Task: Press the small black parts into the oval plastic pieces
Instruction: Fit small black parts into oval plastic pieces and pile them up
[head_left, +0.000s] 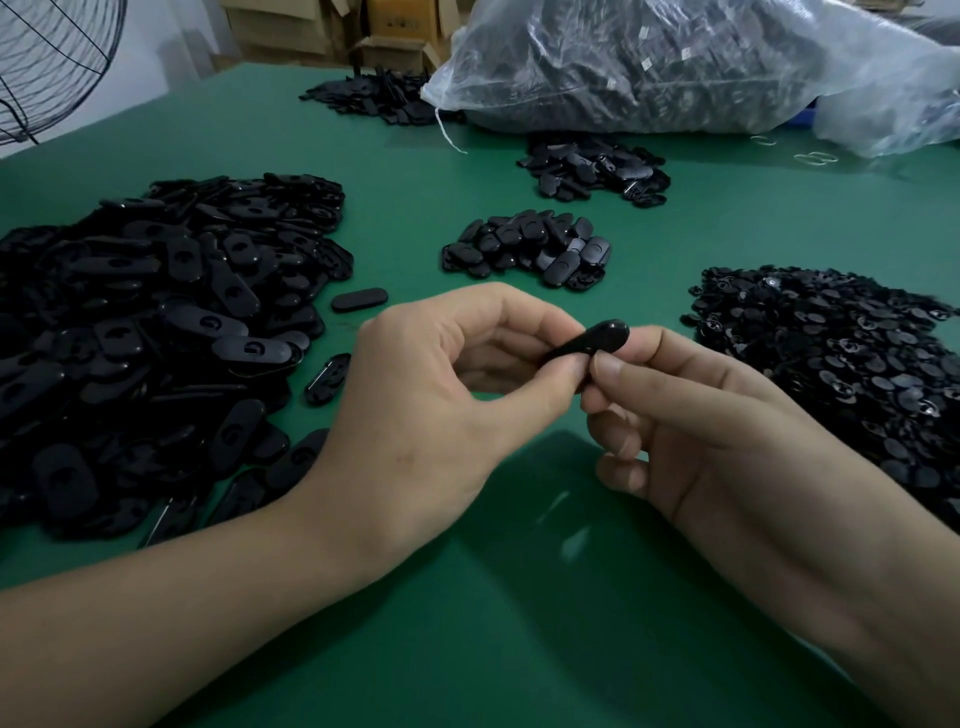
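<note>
Pinching one oval piece (587, 343), left hand (447, 395) and right hand (691, 415) together, above green mat (519, 597) between heaps (145, 338).

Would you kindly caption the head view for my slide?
Left hand and right hand pinch one oval piece above the green table, between the oval pile and small-parts pile.

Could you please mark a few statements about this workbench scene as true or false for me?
1. The left hand and the right hand grip one black oval piece between them. True.
2. The table is covered in red. False: the table is green.
3. The largest pile of oval pieces lies on the person's left. True.
4. The clear plastic bag at the back is empty. False: it is stuffed with dark parts.
</note>
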